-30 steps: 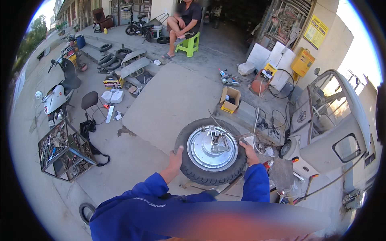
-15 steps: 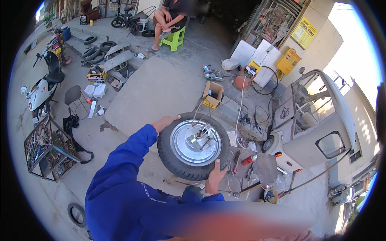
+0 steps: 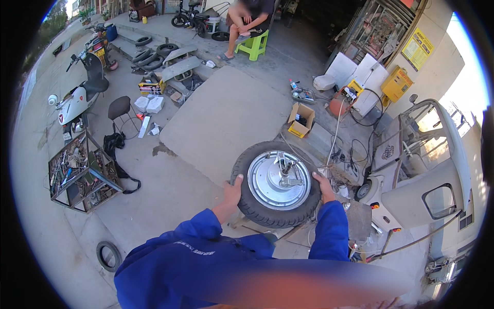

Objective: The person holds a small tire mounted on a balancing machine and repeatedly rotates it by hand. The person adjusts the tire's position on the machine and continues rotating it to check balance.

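Note:
Between my hands is a small wheel with a black rubber tyre (image 3: 275,220) and a silver metal hub (image 3: 264,188). The hub faces up, with an axle and a metal bracket (image 3: 287,172) standing out of its middle, and a thin cable (image 3: 294,149) runs near its far edge. My left hand (image 3: 230,198) grips the tyre's left side, thumb on top. On the opposite side my right hand (image 3: 324,186) holds the tyre, its thumb also on the upper face. The fingers beneath are hidden. Under the wheel, part of a low support shows.
A work surface (image 3: 360,219) lies right of the wheel, beside a pale three-wheeled vehicle (image 3: 411,180). Beyond stands an open cardboard box (image 3: 300,121). A metal tool rack (image 3: 85,172) and a scooter (image 3: 82,98) are at left. A person sits on a green stool (image 3: 253,46).
My left hand has shifted from the tyre's far left to its left side, my right from the near right to the right side. The wheel appears turned counterclockwise; the whole view has shifted.

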Motion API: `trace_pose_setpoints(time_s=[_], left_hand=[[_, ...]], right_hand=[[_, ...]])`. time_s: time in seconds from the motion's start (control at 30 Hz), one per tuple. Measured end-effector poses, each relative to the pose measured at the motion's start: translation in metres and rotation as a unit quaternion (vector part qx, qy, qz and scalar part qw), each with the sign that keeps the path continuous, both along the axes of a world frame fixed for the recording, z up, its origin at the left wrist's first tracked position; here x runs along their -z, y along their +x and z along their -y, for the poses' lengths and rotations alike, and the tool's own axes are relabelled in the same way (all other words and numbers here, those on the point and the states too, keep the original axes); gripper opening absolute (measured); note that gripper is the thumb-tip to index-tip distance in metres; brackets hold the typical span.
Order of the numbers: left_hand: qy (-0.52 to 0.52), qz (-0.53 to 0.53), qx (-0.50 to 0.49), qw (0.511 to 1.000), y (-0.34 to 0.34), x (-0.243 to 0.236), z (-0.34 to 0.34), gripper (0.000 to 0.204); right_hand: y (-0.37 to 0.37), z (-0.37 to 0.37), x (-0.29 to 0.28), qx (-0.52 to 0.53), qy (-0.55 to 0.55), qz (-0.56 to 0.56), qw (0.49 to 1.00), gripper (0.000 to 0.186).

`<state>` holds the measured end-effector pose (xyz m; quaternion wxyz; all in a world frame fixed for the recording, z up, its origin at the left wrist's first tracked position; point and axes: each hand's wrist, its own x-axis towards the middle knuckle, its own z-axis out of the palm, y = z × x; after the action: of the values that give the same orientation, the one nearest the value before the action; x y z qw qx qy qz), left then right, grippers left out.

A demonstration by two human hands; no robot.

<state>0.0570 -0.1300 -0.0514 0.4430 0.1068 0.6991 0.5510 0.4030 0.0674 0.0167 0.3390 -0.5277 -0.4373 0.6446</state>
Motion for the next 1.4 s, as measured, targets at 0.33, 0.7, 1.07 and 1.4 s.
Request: trace_pose_setpoints(time_s=[0.33, 0.7, 1.07, 1.4], left_hand=[[0.060, 0.121, 0.240, 0.961, -0.089, 0.014, -0.089, 0.097], [0.038, -0.102, 0.421, 0.901, -0.080, -0.017, -0.207, 0.078], [0.039, 0.048, -0.007, 0.998, 0.025, -0.008, 0.033, 0.095], [0.034, 0.003, 0.176, 0.984, -0.071, -0.016, -0.035, 0.112]], right_hand=[[-0.044, 0.097, 0.011, 0.251, 0.150, 0.203, 0.934, 0.076], [-0.119, 0.212, 0.041, 0.403, 0.224, 0.005, 0.888, 0.075], [0.000, -0.033, 0.004, -0.048, 0.096, 0.102, 0.989, 0.051], [0.002, 0.015, 0.045, 0.135, 0.211, 0.279, 0.927, 0.078]])
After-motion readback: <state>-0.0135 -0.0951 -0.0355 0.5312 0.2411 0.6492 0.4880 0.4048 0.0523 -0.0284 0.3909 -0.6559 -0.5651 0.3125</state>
